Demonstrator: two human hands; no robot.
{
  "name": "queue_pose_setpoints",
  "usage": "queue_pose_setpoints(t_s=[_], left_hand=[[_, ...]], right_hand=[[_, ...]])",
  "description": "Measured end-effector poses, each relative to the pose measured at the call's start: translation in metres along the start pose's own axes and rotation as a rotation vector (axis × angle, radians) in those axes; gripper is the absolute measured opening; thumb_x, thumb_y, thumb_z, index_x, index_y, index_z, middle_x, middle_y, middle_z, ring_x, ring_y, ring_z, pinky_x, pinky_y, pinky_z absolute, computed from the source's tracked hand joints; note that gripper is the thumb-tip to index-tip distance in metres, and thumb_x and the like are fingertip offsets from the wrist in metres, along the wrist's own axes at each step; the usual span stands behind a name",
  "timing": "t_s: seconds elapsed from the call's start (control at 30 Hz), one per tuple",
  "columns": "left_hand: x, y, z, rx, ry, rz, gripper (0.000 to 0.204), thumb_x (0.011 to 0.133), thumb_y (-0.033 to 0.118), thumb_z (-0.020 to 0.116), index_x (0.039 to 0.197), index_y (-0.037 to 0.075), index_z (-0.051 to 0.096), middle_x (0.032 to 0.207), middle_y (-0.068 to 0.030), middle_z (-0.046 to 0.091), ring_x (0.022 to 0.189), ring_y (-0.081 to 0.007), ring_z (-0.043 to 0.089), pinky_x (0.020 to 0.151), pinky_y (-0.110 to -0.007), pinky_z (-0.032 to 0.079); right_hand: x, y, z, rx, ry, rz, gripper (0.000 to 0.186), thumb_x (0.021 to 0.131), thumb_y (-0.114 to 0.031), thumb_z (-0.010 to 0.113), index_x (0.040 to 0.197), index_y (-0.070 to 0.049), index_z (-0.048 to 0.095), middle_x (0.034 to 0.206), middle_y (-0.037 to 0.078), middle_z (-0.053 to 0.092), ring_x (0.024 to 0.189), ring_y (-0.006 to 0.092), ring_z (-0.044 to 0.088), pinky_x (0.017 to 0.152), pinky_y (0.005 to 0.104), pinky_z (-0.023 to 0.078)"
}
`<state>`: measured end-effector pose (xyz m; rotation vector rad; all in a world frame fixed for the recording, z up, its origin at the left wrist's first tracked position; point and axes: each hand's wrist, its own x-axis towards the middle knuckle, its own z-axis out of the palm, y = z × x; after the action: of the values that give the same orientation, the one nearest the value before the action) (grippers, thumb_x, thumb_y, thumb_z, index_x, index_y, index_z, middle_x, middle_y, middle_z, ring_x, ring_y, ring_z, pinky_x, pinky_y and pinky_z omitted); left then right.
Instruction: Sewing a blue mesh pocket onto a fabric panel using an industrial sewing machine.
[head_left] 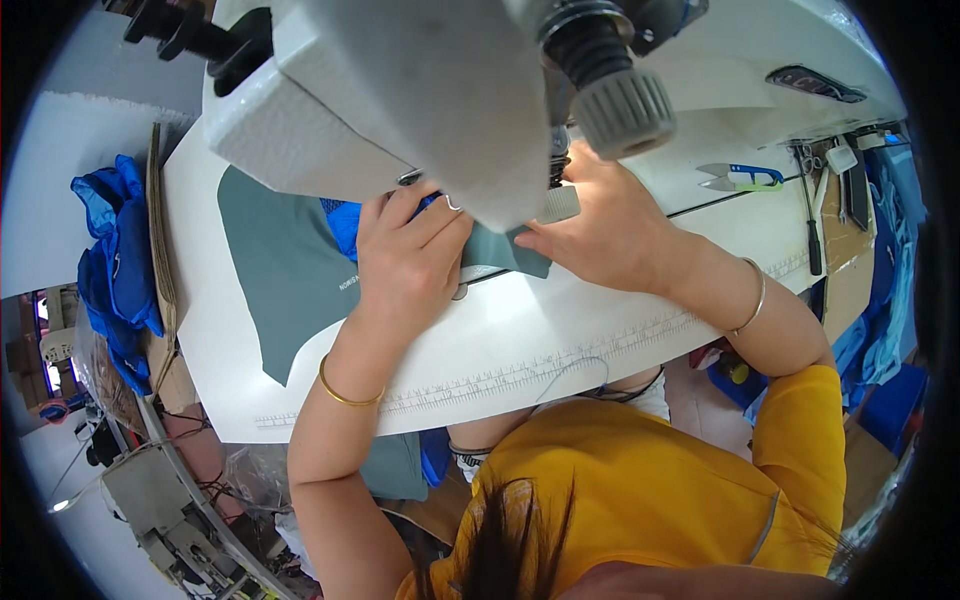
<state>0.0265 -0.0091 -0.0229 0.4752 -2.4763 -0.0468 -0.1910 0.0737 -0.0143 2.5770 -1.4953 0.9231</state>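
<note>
A grey-green fabric piece (290, 265) with small white lettering lies on the white sewing table, its right part running beneath the sewing machine head (440, 100). Blue mesh fabric (342, 225) shows on top of it, beside my left hand (415, 250). That hand is closed, its bent fingers gripping the layers left of the needle area. On the other side, my right hand (615, 225) spreads round the needle area, thumb apart from the fingers and touching the fabric's right part. The machine partly hides its fingertips, and the needle itself is not visible.
Blue-handled thread snips (745, 178) lie at the right of the tabletop, near a screwdriver (812, 225) and small tools. A printed ruler (530, 372) follows the near table edge. Blue garments (118, 265) hang at the left; more blue cloth (890, 270) is at the right.
</note>
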Motion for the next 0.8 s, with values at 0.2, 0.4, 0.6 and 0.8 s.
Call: queue_pose_setpoints(t_s=[0.2,0.4,0.6,0.8], left_hand=[[0.0032,0.0049,-0.0008,0.062,0.001,0.019,0.029,0.058,0.0,0.067,0.086,0.001,0.069,0.094,-0.0097,0.065,0.097,-0.0296,0.061,0.077,-0.041,0.045],[0.0005,0.0048,-0.0033,0.023,-0.042,0.023,0.029,0.069,-0.006,0.073,0.097,0.0,0.071,0.103,-0.014,0.069,0.086,-0.0347,0.061,0.076,-0.042,0.05],[-0.0039,0.0014,-0.0008,0.022,-0.025,0.0,0.029,0.07,-0.008,0.071,0.098,0.001,0.071,0.101,-0.0148,0.068,0.08,-0.0342,0.059,0.072,-0.041,0.049],[0.0029,0.0064,-0.0055,0.038,-0.054,-0.021,0.028,0.07,-0.008,0.07,0.098,0.001,0.071,0.102,-0.0135,0.068,0.084,-0.0343,0.059,0.072,-0.042,0.048]], right_hand=[[-0.0021,0.0004,0.0014,-0.014,0.025,0.024,0.015,0.076,-0.02,0.073,0.081,-0.007,0.069,0.112,0.0,0.064,0.11,0.0221,0.056,0.096,0.0373,0.046],[-0.0038,0.0029,0.0011,-0.045,0.064,0.026,0.014,0.077,-0.016,0.07,0.087,-0.007,0.072,0.115,-0.002,0.068,0.111,0.019,0.058,0.095,0.0352,0.047],[-0.0048,0.0058,0.003,-0.023,-0.025,0.033,0.021,0.081,-0.014,0.069,0.1,-0.007,0.073,0.114,-0.002,0.07,0.11,0.018,0.059,0.096,0.0349,0.048],[-0.0027,0.0058,0.0003,-0.039,0.007,0.037,0.024,0.083,-0.014,0.067,0.104,-0.006,0.074,0.112,-0.003,0.07,0.108,0.0189,0.059,0.096,0.0345,0.048]])
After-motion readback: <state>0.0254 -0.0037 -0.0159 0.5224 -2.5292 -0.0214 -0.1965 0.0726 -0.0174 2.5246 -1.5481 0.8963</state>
